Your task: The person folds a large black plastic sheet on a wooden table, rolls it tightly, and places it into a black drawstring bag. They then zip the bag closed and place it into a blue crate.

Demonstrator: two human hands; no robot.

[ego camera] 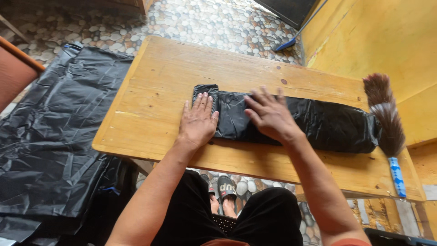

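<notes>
The folded black plastic bag [291, 120] lies across the wooden counter [159, 86]. Left hand [198, 120] and right hand [268, 114] press it flat, fingers spread; firm, even pressure likely keeps the fold crisp.

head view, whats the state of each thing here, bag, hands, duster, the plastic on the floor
black plastic bag: folded into a long flat strip, lying on the wooden table
left hand: open, palm flat on the strip's left end
right hand: open, fingers spread, pressing the strip
feather duster: lying at the table's right end, untouched
black plastic sheets: spread loose on the floor
</notes>
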